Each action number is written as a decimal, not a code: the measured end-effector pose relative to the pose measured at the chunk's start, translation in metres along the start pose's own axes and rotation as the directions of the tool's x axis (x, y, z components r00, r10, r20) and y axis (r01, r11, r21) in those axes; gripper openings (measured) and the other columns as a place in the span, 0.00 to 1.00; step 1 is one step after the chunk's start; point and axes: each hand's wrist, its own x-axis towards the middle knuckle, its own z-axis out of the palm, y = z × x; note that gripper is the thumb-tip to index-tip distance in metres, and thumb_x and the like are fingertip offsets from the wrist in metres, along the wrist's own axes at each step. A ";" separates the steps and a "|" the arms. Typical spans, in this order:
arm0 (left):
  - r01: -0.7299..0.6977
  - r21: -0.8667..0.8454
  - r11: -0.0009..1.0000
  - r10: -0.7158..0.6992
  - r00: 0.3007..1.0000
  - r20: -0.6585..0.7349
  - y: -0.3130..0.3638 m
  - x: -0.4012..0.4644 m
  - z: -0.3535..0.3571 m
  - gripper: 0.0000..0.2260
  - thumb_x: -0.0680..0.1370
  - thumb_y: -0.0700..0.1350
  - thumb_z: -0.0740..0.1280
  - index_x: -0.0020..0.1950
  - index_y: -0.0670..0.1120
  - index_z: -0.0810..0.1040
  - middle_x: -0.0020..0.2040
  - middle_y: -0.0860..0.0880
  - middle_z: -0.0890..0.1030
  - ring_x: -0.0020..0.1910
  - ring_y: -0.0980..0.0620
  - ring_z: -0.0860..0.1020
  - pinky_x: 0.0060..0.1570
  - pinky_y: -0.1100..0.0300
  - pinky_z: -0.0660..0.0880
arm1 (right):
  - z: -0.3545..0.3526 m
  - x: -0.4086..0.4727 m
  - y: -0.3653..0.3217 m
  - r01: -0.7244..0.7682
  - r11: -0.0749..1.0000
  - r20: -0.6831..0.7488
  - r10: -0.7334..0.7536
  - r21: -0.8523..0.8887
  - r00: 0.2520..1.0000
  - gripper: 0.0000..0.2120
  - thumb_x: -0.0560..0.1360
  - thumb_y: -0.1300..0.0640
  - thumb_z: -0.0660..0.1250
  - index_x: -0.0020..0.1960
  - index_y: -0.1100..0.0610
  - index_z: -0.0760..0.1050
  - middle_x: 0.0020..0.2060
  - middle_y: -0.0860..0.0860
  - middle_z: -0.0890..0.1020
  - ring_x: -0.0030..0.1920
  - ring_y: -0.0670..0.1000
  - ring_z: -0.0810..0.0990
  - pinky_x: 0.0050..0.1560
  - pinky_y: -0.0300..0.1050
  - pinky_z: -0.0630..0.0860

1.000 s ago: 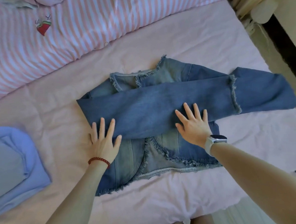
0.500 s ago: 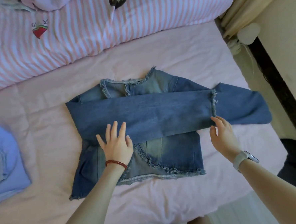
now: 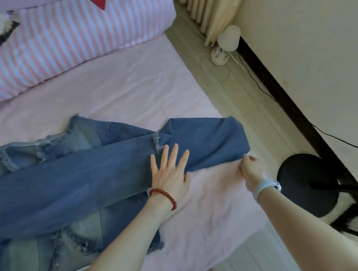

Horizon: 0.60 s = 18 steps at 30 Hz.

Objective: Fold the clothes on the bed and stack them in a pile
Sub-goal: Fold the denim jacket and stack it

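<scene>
Denim jacket [image 3: 76, 183] lies flat on the pink bed sheet [image 3: 129, 92], collar toward the striped pillow [image 3: 63, 37], frayed hem toward the near edge; one sleeve is folded across the chest with its long axis running left-right, cuff end pointing right, and the other sleeve [image 3: 212, 141] stretches out right toward the bed edge. Left hand [image 3: 171, 173], red bead bracelet [image 3: 164, 197] on the wrist, is spread flat, pressing the jacket where the folded cuff meets the right sleeve. Right hand [image 3: 250, 168], watch [image 3: 265, 189] on the wrist, has fingers curled at the right sleeve's near end corner, apparently pinching the fabric, though blur hides the contact.
</scene>
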 end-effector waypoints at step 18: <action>0.116 0.251 0.961 -0.144 0.985 0.096 0.024 0.067 0.005 0.28 0.78 0.64 0.46 0.75 0.59 0.43 0.77 0.46 0.39 0.74 0.43 0.34 0.67 0.39 0.32 | -0.072 0.052 -0.022 0.179 0.881 -0.291 -0.049 0.438 0.955 0.17 0.80 0.59 0.56 0.68 0.51 0.65 0.55 0.43 0.75 0.56 0.47 0.74 0.57 0.42 0.73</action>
